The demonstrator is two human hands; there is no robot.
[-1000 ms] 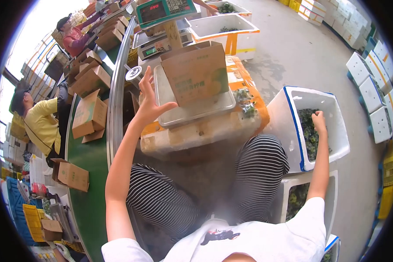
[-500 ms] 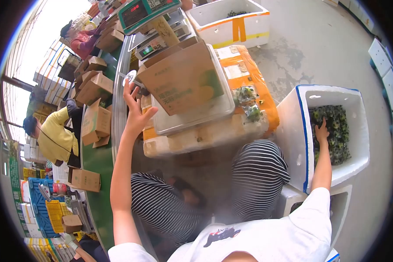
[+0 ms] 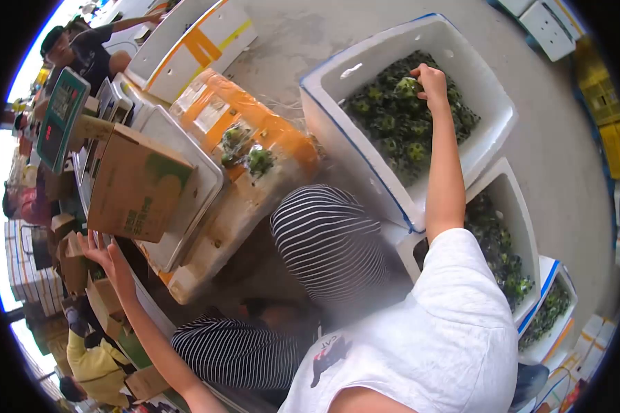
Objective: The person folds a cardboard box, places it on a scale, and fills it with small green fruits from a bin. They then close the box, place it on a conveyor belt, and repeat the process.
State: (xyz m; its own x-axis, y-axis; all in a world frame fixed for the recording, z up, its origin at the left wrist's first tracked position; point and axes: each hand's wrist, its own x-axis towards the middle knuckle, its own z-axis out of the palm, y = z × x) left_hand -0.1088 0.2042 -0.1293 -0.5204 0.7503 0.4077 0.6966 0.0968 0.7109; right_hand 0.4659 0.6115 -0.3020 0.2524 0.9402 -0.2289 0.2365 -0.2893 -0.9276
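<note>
My right hand (image 3: 430, 84) is inside the white foam box (image 3: 486, 141), its fingers closed on a small green packet (image 3: 408, 87). Many similar packets of dark green produce (image 3: 393, 134) fill the box; I cannot make out the exact kind. My left hand (image 3: 107, 258) is open, fingers spread, just below the near left edge of a brown carton (image 3: 141, 186). Nothing shows in that palm. The carton stands on a scale's pale tray (image 3: 203, 189), and beside it two clear packets (image 3: 260, 160) with green contents lie on an orange-taped foam box (image 3: 293, 148).
A green scale display (image 3: 62, 120) rises behind the carton. More foam boxes of greens (image 3: 496, 241) stand by my right side. A co-worker in dark clothes (image 3: 93, 55) is at the far left, and one in yellow (image 3: 93, 365) is lower down.
My view has swung right, so the carton and scale now sit further left. My right hand has lifted slightly from the greens with a packet in its fingers. My left hand stays open.
</note>
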